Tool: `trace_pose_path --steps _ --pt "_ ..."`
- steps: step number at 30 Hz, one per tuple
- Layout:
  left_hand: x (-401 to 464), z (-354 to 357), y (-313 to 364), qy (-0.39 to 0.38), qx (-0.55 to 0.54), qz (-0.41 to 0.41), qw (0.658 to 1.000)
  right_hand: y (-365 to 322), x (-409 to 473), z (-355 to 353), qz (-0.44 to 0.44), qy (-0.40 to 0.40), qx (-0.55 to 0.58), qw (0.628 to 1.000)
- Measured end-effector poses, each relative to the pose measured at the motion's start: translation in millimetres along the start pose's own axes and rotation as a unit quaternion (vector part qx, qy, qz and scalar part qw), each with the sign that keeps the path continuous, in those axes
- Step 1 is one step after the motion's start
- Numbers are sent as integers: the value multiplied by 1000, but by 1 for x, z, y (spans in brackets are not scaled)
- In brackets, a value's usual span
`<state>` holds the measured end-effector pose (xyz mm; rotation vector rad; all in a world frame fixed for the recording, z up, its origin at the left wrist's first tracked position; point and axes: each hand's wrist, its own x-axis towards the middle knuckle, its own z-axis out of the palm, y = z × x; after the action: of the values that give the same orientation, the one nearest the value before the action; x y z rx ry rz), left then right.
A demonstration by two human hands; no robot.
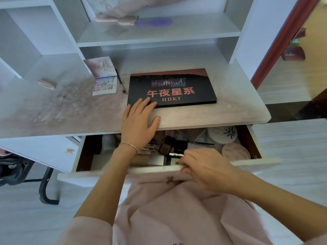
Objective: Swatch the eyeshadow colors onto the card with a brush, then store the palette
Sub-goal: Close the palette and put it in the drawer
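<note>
We are viewing a home dressing table: white shelves (155, 35) above the hands, a cosmetics-filled drawer (230, 138) beneath them.

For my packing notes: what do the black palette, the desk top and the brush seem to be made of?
Palette: probably coated cardboard; flat printed cover with a soft sheen and a thin layered edge. Desk top: likely laminated board; smooth pale marbled surface, rounded edge, dusted with powder stains. Brush: slim dark handle, plastic or lacquered wood, I cannot tell which; its tip is too small to judge.
</note>
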<state>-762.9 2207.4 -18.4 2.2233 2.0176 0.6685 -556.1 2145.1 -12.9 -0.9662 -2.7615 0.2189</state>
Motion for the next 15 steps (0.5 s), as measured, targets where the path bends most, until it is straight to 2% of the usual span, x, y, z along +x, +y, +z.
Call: trace_pose_path --steps 4,8,10,12,15 --pt "0 0 1 8 0 -4 1000 -7 -16 -1 12 -70 47 996" --pt "0 0 2 9 2 -6 1000 3 -6 -10 61 -117 170 977" --pt "0 -1 2 9 2 -1 1000 9 5 -18 74 -67 225 969" --pt "0 0 1 9 4 4 1000 20 17 -26 98 28 240 965" --pt "0 2 1 3 25 1 1000 50 44 -33 139 166 175 960"
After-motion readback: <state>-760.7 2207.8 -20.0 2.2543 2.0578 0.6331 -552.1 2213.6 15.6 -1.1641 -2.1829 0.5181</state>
